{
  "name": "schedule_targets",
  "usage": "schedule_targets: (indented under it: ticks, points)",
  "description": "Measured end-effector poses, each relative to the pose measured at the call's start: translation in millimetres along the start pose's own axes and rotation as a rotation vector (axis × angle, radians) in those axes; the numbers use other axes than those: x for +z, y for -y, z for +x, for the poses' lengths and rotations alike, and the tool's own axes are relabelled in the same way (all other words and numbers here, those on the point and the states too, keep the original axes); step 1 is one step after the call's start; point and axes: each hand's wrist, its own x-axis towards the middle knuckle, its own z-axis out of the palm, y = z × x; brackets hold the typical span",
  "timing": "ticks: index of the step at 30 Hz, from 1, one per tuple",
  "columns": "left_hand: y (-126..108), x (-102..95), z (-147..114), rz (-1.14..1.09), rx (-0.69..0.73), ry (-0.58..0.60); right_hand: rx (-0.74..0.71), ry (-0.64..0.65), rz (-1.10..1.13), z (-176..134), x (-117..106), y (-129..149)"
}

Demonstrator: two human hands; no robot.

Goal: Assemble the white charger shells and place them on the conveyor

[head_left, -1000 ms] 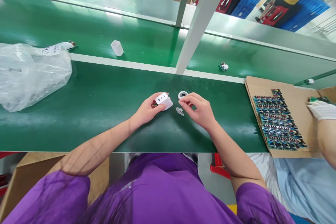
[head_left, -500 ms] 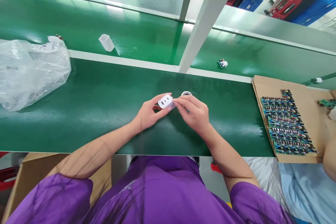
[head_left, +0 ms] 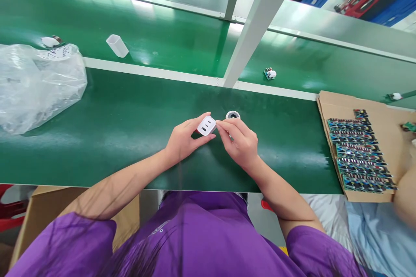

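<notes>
The person's left hand (head_left: 182, 139) grips a white, boxy plastic charger with three dark slots (head_left: 207, 126) over a long, shiny green table (head_left: 139, 108). At the charger's four o'clock, the right hand (head_left: 242, 142) pinches its fingertips together by its edge; whether they hold something tiny is hard to tell. A round white ring (head_left: 228, 115) sits at two o'clock.

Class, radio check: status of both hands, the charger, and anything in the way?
Left hand gripping white charger, ports facing camera. Right hand at charger's edge, anything pinched unclear. White ring beyond right hand, partly covered, not between hands.
</notes>
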Motion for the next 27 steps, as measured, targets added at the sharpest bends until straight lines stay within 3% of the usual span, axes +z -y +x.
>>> schedule_targets:
  ticks: [4, 7, 10, 14, 18, 27]
  points:
    - [12.1, 4.6, -1.2, 0.15, 0.174, -0.111, 0.006, -0.051, 0.013, -4.4, 6.5, 7.9]
    - [13.9, 5.0, -0.6, 0.194, 0.218, -0.139, 0.014, -0.039, 0.078, -7.8, 10.9, 11.7]
    - [7.0, 1.8, 0.5, 0.129, 0.137, -0.104, 0.143, -0.026, 0.286, -7.7, 12.4, 10.7]
    - [-1.5, -3.1, 1.9, -0.077, -0.049, 0.016, 0.454, 0.113, 0.662, -3.9, 10.9, 5.7]
    - [-0.8, -4.7, 3.0, -0.206, -0.073, 0.097, 0.703, 0.215, 0.943, -1.2, 9.6, 3.6]
    - [-2.2, -7.5, 5.2, -0.215, -0.085, 0.112, 0.815, 0.266, 1.066, -0.9, 7.5, 7.7]
